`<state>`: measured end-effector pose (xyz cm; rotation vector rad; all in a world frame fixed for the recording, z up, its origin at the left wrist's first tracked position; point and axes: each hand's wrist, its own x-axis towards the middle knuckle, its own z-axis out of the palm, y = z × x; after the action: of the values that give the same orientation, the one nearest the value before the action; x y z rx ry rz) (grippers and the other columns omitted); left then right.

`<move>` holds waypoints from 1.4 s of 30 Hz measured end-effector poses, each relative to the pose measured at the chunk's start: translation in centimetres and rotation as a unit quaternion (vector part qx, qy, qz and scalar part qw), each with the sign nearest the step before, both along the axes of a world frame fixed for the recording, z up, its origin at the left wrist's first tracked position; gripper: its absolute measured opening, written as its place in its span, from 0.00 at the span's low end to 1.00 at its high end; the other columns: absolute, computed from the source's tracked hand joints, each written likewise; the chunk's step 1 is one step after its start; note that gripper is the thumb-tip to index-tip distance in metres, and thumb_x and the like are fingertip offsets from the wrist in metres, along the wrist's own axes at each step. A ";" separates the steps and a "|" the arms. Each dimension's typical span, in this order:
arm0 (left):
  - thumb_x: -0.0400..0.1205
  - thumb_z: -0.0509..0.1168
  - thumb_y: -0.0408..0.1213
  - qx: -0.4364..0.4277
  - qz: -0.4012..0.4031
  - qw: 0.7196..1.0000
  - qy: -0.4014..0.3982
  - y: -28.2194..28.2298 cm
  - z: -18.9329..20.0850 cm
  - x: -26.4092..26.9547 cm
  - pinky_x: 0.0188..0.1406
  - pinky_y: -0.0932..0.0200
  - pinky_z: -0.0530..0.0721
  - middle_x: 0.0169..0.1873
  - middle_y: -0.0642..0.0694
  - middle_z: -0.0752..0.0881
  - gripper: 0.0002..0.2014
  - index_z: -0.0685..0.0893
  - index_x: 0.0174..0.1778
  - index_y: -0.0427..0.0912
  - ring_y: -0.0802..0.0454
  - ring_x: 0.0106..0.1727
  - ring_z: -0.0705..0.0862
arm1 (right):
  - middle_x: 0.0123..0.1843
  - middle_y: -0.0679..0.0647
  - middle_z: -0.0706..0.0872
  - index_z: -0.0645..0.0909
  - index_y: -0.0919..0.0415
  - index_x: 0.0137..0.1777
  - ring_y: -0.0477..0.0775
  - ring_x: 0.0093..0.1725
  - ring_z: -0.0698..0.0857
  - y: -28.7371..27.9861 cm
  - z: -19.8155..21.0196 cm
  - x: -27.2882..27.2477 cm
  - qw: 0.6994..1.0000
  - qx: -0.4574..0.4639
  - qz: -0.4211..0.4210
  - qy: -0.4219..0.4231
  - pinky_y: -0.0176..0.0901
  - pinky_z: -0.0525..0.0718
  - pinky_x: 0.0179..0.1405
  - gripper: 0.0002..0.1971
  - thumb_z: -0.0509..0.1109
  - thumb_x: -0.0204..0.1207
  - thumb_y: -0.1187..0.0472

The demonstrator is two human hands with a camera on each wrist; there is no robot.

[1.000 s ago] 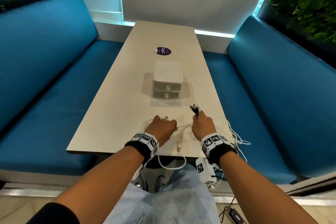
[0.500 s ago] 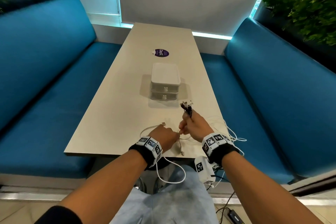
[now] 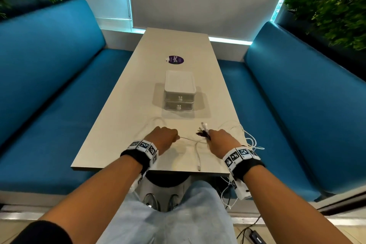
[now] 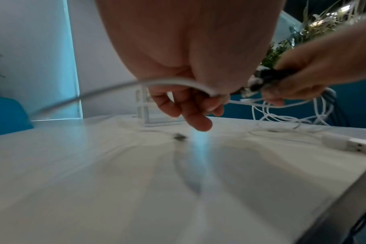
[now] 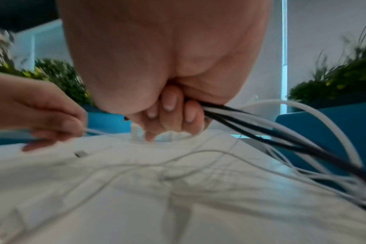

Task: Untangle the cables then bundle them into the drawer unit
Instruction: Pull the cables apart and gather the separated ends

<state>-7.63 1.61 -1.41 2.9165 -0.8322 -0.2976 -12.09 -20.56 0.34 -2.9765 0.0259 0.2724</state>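
Left hand (image 3: 165, 138) pinched one white cable (image 3: 190, 139); right hand (image 3: 220, 140) gripped the cable bundle (image 5: 261, 130). Hands had moved apart since earlier, drawing that cable free. Drawer unit (image 3: 179, 93) stood closed on the desk (image 3: 126, 125); bundling not started.

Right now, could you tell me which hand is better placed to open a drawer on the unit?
Left, probably. The left hand pinches only one white cable, easy to drop. The right hand grips the bundle of cable ends. The drawer unit stands ahead between them.
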 end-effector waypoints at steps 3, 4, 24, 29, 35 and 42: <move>0.90 0.53 0.40 -0.003 0.004 1.000 0.006 -0.2 0.4 -0.2 0.55 0.47 0.81 0.56 0.38 0.86 0.12 0.79 0.60 0.41 0.36 0.57 0.83 | 0.54 0.61 0.84 0.75 0.61 0.60 0.63 0.51 0.85 -0.9 -0.3 -0.2 0.998 -0.027 -0.062 -0.019 0.49 0.79 0.43 0.12 0.54 0.86 0.56; 0.90 0.52 0.41 0.001 -0.004 1.000 0.001 -0.8 0.4 -0.5 0.51 0.47 0.81 0.55 0.36 0.86 0.12 0.78 0.60 0.40 0.35 0.55 0.84 | 0.54 0.61 0.84 0.75 0.61 0.60 0.63 0.52 0.85 -0.7 -0.3 -0.2 0.996 -0.012 -0.080 -0.023 0.49 0.78 0.42 0.12 0.54 0.86 0.56; 0.86 0.57 0.57 -0.087 0.015 0.995 0.052 -2.3 -0.2 -2.0 0.38 0.51 0.79 0.38 0.43 0.85 0.21 0.80 0.42 0.41 0.42 0.40 0.83 | 0.45 0.57 0.85 0.81 0.53 0.47 0.59 0.46 0.82 2.5 -0.7 -1.4 0.971 0.233 -0.029 0.044 0.45 0.72 0.39 0.08 0.62 0.83 0.54; 0.86 0.60 0.56 -0.099 0.030 0.992 0.075 1.8 -0.5 -0.5 0.34 0.55 0.71 0.32 0.47 0.82 0.22 0.76 0.31 0.45 0.47 0.37 0.81 | 0.54 0.63 0.87 0.80 0.62 0.60 0.65 0.53 0.85 -0.8 -1.4 -0.9 0.989 0.128 -0.073 0.011 0.46 0.76 0.44 0.16 0.60 0.85 0.50; 0.88 0.54 0.56 -0.065 0.034 0.997 0.035 1.8 -0.5 -0.9 0.43 0.52 0.78 0.42 0.46 0.86 0.18 0.79 0.39 0.50 0.44 0.46 0.83 | 0.54 0.60 0.86 0.79 0.59 0.60 0.64 0.52 0.86 -3.1 -1.8 -1.0 0.990 0.011 -0.138 -0.026 0.47 0.79 0.43 0.14 0.56 0.86 0.52; 0.90 0.51 0.53 -0.048 0.029 0.998 -0.019 -2.5 -1.0 -2.3 0.39 0.53 0.72 0.46 0.42 0.86 0.17 0.80 0.49 0.47 0.39 0.49 0.84 | 0.52 0.64 0.87 0.77 0.59 0.61 0.69 0.51 0.86 2.0 -0.9 -1.0 0.985 0.105 -0.096 -0.094 0.55 0.84 0.47 0.17 0.54 0.87 0.48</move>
<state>-9.97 -0.86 -2.37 2.8596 -0.7434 -0.1932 -13.05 -18.59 -0.59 -2.7510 0.2439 -0.0285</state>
